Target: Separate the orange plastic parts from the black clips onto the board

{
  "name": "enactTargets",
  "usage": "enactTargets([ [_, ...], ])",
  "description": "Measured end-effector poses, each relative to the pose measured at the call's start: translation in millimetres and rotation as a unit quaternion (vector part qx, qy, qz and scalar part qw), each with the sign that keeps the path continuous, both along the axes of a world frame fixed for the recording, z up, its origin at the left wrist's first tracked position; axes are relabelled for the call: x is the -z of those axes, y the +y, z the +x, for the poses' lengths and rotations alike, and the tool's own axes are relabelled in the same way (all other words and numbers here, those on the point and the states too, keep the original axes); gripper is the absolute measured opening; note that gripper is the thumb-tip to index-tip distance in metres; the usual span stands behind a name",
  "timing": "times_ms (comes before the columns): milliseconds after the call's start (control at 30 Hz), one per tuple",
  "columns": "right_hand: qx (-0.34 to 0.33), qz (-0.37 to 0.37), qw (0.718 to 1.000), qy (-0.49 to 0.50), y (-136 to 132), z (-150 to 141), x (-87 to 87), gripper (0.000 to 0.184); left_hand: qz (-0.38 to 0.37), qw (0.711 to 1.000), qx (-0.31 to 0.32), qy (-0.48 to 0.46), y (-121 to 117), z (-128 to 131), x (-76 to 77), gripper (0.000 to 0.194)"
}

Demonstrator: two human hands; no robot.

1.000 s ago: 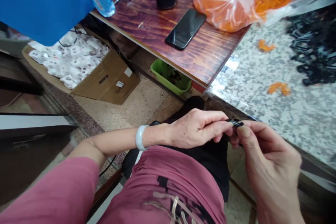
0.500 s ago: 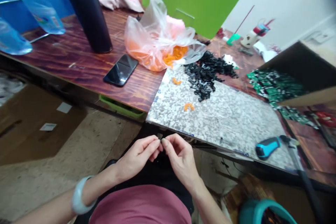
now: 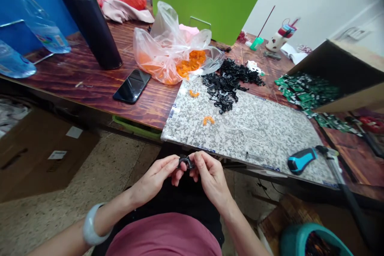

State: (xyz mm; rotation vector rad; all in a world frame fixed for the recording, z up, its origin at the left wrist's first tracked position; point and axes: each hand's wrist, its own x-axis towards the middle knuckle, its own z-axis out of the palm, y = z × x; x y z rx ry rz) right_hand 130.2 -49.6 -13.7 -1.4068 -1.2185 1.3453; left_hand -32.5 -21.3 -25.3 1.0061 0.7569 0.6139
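Observation:
A small curved black plastic piece (image 3: 186, 161) is pinched between my two hands, above my lap and just short of the table edge. My left hand (image 3: 159, 176) grips its left end with thumb and fingers. The other end sits between the thumb and fingers of my right hand (image 3: 210, 174). On the speckled board (image 3: 255, 128) beyond lie two curved orange pieces, a nearer orange piece (image 3: 208, 120) and a farther orange piece (image 3: 194, 93). Behind them spreads a heap of black plastic pieces (image 3: 225, 84).
Left of the board are a phone (image 3: 132, 86), a dark tumbler (image 3: 96, 28) and water bottles (image 3: 49, 34). A clear bag of orange pieces (image 3: 168, 56) stands behind. At right are a blue-handled screwdriver (image 3: 301, 161), a hammer (image 3: 336, 168), a box of green circuit boards (image 3: 312, 88) and a teal bucket (image 3: 300, 234).
My view has swung from the floor at left toward the board and table. Both hands keep hold of the black piece, which now shows more plainly as an arch between them.

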Motion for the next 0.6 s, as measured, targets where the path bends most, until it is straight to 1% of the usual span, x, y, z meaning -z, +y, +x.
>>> enactTargets([
  [67, 0.002, 0.025, 0.999, -0.029, -0.7, 4.2, -2.8, 0.036, -0.004, 1.0, 0.003, -0.001, -0.6, 1.3, -0.3, 0.03],
  [133, 0.018, 0.083, 0.991, -0.1, 3.1, 12.4, -8.1, 0.031, -0.005, 1.0, 0.0, 0.008, -0.7, 2.6, -1.0, 0.031],
  [167, 0.033, 0.122, 0.98, -0.151, 7.6, 17.9, -11.3, 0.028, -0.006, 1.0, -0.003, 0.013, -0.5, 3.2, -1.4, 0.031],
  [200, 0.05, 0.163, 0.964, -0.205, 14.0, 24.0, -14.7, 0.025, -0.006, 1.0, -0.007, 0.017, -0.1, 3.7, -1.7, 0.031],
  [267, 0.077, 0.23, 0.921, -0.304, 32.2, 36.6, -20.2, 0.021, -0.005, 1.0, -0.016, 0.017, 1.0, 4.2, -2.3, 0.031],
  [333, 0.085, 0.262, 0.881, -0.384, 54.9, 47.0, -21.8, 0.02, -0.006, 1.0, -0.025, 0.01, 2.1, 4.3, -2.8, 0.03],
  [400, 0.081, 0.258, 0.85, -0.452, 77.5, 53.4, -18.9, 0.026, -0.009, 0.999, -0.032, 0.003, 3.0, 3.9, -3.5, 0.029],
  [467, 0.066, 0.236, 0.832, -0.498, 95.8, 55.9, -13.6, 0.032, -0.013, 0.999, -0.039, 0.0, 3.5, 3.0, -4.1, 0.029],
  [533, 0.044, 0.212, 0.834, -0.507, 107.3, 56.0, -9.7, 0.029, -0.015, 0.999, -0.045, -0.003, 3.8, 1.5, -4.2, 0.028],
  [600, 0.029, 0.199, 0.847, -0.492, 111.4, 55.5, -10.7, 0.019, -0.018, 0.999, -0.05, -0.006, 4.3, -0.4, -3.5, 0.028],
])
